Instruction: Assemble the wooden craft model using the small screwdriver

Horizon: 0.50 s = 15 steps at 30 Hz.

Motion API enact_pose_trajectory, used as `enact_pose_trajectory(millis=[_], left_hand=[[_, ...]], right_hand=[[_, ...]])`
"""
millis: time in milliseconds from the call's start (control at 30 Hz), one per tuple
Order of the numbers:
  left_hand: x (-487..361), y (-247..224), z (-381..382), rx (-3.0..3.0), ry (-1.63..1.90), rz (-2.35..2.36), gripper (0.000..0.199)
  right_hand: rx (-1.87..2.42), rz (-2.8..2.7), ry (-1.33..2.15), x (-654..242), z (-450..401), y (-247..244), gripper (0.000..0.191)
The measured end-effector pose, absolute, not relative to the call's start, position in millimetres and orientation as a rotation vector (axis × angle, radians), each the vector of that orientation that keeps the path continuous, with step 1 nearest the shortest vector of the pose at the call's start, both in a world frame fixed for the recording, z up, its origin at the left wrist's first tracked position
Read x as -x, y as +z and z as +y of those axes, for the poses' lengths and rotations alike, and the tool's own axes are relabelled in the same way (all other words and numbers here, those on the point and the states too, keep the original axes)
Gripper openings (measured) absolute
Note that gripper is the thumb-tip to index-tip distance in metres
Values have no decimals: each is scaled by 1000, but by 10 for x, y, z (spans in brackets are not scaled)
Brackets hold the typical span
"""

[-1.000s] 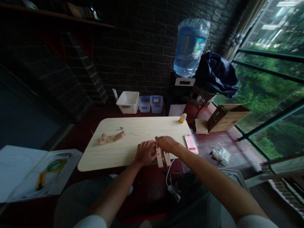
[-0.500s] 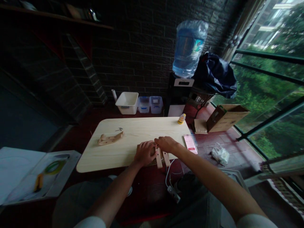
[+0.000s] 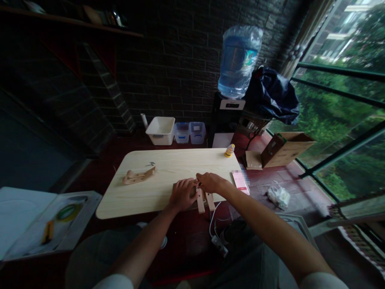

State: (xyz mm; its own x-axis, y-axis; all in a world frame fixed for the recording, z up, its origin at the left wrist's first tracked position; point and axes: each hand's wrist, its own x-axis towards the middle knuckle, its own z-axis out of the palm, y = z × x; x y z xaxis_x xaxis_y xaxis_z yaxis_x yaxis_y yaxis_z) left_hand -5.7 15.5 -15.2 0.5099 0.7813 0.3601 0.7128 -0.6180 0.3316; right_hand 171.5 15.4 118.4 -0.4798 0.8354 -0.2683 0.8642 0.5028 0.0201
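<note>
At the table's near edge, my left hand presses down over a wooden assembly, its fingers curved around the far side and its thumb at the right. Two pale wooden bars of this assembly stick out toward me, with dark holes or screw heads in them. My right hand is closed just above the bars, beside my left fingertips. Whatever it pinches is hidden or too small to name. A second wooden piece, with upturned ends, lies on the left of the table.
On the pale table are a few small dark pieces, a yellow-based bottle and a phone. A white cable leads to a power strip below. An open case stands at left.
Both hands stay on the wooden assembly in nearly the same place. The right hand's fingers have turned slightly; the view has shifted a little.
</note>
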Motion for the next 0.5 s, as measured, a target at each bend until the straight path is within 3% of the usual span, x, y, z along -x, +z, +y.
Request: enact_pose_trajectory(millis=[500], left_hand=[[65,-155,182,-2581,700,1311,45]], right_hand=[[-1579,2418,-219,-1728,215,1087,32]])
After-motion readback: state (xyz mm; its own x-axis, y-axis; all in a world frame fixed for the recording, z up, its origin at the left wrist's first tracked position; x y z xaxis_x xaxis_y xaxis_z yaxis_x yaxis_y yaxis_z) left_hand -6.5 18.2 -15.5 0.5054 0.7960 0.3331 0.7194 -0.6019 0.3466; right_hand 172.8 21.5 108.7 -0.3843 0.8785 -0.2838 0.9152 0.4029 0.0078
